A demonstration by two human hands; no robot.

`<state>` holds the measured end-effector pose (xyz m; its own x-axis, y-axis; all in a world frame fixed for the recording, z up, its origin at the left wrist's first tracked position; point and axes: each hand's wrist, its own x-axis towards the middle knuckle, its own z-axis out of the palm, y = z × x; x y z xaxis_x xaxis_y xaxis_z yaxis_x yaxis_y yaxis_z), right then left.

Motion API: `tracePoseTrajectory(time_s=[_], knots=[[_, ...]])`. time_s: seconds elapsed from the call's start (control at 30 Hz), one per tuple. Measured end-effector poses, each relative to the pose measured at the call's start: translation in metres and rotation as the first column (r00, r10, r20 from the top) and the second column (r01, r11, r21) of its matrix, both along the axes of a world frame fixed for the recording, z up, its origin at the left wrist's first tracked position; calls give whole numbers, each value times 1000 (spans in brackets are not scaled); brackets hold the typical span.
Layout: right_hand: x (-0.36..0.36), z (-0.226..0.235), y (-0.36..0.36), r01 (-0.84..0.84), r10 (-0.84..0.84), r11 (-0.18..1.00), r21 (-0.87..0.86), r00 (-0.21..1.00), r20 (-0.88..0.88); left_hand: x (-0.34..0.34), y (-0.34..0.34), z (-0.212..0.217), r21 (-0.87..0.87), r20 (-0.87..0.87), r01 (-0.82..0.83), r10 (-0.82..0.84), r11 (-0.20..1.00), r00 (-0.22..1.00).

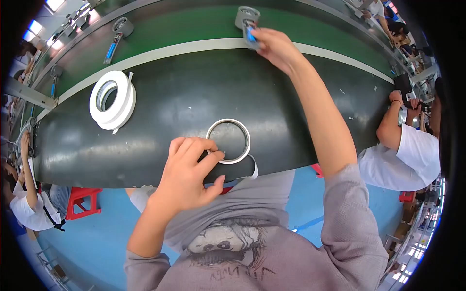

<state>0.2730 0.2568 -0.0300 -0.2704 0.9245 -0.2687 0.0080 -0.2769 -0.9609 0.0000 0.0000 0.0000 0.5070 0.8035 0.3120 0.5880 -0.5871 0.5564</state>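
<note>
My left hand (190, 167) is at a thin roll of white tape (248, 138) near the bench's front edge. Its index and middle fingertips grip the roll's left rim, while the thumb stands apart. A loose tape end (255, 167) hangs off the roll at the lower right. Reaching far forward, my right hand (276, 46) pinches the blue-cored handle (250, 35) of a grey device with a round, hollow head (247, 15). This device lies on the green belt and its handle crosses the pale edge strip. The fingertips partly hide the handle.
Two thicker white tape rolls (112, 99) lie stacked at the left on the dark bench (184, 92). Similar grey devices (121, 28) rest along the green belt (184, 24). Co-workers sit at both sides, one in a white shirt (420, 150). A red stool (82, 202) stands lower left.
</note>
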Motion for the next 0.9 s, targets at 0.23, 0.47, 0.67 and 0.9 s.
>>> tracePoseTrajectory(time_s=[0.23,0.47,0.67,0.9], knots=[[-1,-1,-46,212,-197,966,149,974,-113,10,-11,-27,186,-23,-76,82,980,996],[11,23,-209,-253,237,966,55,948,213,20,-13,-29,168,42,-154,149,974,988],[94,-21,-306,-606,589,710,-359,790,-169,14,-12,-39,184,88,-186,172,965,981],[169,-274,-334,322,-159,848,-420,912,378,19,-13,-45,216,115,-212,191,953,975]])
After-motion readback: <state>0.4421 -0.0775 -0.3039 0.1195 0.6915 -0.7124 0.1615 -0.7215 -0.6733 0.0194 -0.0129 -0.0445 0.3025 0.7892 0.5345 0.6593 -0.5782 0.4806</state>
